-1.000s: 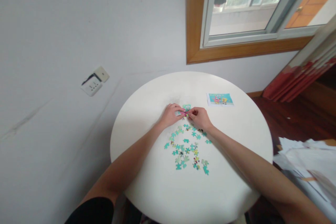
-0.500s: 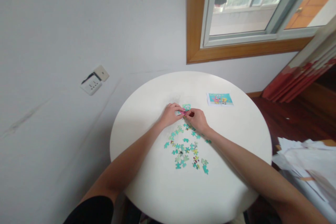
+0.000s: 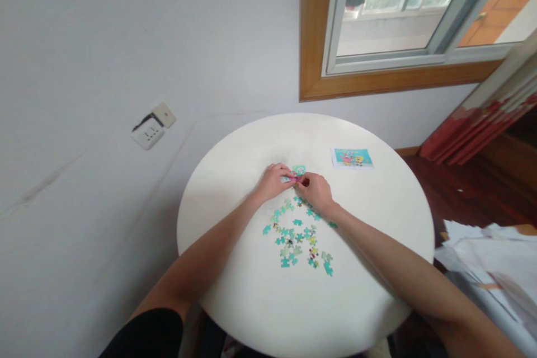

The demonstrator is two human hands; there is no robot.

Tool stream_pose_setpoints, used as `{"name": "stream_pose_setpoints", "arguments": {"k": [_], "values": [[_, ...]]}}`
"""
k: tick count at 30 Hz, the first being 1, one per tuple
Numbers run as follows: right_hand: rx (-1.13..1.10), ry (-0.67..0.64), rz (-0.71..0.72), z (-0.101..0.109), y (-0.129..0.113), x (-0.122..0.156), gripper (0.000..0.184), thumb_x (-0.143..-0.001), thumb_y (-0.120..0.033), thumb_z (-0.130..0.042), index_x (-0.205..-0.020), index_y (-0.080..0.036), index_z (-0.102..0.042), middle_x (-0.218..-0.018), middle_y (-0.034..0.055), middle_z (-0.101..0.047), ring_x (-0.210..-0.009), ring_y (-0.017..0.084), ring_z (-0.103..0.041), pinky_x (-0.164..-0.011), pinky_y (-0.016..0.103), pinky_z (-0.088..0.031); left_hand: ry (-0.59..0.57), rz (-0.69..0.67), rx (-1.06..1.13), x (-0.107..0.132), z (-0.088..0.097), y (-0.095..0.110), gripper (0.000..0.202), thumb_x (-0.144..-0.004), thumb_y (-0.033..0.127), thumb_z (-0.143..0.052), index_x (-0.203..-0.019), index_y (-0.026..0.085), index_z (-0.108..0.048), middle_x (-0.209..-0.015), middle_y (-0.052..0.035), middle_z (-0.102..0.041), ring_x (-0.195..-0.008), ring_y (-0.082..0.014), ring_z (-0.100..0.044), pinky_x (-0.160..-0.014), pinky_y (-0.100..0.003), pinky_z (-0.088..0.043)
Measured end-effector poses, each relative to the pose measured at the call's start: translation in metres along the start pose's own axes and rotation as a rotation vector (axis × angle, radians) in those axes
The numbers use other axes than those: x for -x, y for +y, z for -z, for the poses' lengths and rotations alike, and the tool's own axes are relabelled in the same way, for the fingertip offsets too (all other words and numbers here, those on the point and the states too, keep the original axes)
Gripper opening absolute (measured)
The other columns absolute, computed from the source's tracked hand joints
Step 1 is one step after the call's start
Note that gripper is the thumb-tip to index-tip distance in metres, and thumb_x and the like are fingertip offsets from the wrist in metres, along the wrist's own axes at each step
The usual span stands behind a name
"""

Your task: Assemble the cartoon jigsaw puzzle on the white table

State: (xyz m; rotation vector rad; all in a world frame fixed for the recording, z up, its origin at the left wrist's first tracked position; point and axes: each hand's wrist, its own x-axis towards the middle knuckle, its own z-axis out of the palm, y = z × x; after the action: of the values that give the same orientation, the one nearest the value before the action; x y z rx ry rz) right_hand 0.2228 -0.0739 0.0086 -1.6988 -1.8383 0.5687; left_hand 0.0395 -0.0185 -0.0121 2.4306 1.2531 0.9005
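Observation:
Both hands meet over a small joined section of jigsaw puzzle (image 3: 298, 169) on the white round table (image 3: 268, 302). My left hand (image 3: 273, 181) rests at its left side, fingertips pressing on pinkish pieces. From the right, my right hand (image 3: 315, 189) pinches a pink puzzle piece against that section; its fingers hide most of the piece. Loose puzzle pieces (image 3: 289, 233), mostly teal with some yellow and pale green, lie scattered between my forearms, nearer to me than the hands.
A picture card (image 3: 352, 158) with cartoon figures lies at the table's back right. The wall with a socket (image 3: 148, 133) stands to the left, and a window (image 3: 386, 22) is beyond the table. Papers (image 3: 495, 263) are piled at the right, near a curtain (image 3: 470, 106).
Hardly anything differs. The hands stay at the joined section with only tiny finger movement, and the view has shifted slightly.

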Motion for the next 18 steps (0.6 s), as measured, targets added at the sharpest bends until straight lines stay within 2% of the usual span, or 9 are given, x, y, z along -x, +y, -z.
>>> {"name": "stream_pose_setpoints", "arguments": {"k": [6,11,18], "values": [[0.013,0.004,0.026,0.000,0.000,-0.001,0.013,-0.084,-0.030,-0.062,-0.079,-0.022,-0.071,-0.079,0.0022,-0.072,-0.073,0.016,-0.061,-0.062,0.025,-0.035,-0.012,0.007,-0.002,0.000,0.000,0.000,0.011,-0.080,0.032,-0.077,-0.089,0.026,-0.078,-0.101,-0.0019,-0.070,-0.097,-0.0206,-0.062,-0.094,-0.038,-0.046],[-0.075,0.052,-0.020,0.010,0.013,-0.011,0.019,-0.087,-0.031,-0.059,-0.077,-0.019,-0.070,-0.078,0.0034,-0.072,-0.069,0.014,-0.059,-0.064,0.024,-0.038,-0.015,-0.003,0.002,-0.001,0.001,0.003,0.017,-0.082,0.040,-0.075,-0.091,0.027,-0.078,-0.100,-0.0028,-0.069,-0.097,-0.0211,-0.061,-0.093,-0.038,-0.046],[-0.082,0.077,-0.079,0.014,0.022,-0.018,0.019,-0.085,-0.031,-0.058,-0.074,-0.019,-0.069,-0.074,0.0028,-0.070,-0.066,0.014,-0.058,-0.061,0.024,-0.036,-0.028,0.020,-0.039,-0.001,0.004,0.007,0.032,-0.085,0.045,-0.071,-0.111,0.027,-0.073,-0.104,-0.0049,-0.066,-0.100,-0.0227,-0.059,-0.094,-0.038,-0.046]]}}
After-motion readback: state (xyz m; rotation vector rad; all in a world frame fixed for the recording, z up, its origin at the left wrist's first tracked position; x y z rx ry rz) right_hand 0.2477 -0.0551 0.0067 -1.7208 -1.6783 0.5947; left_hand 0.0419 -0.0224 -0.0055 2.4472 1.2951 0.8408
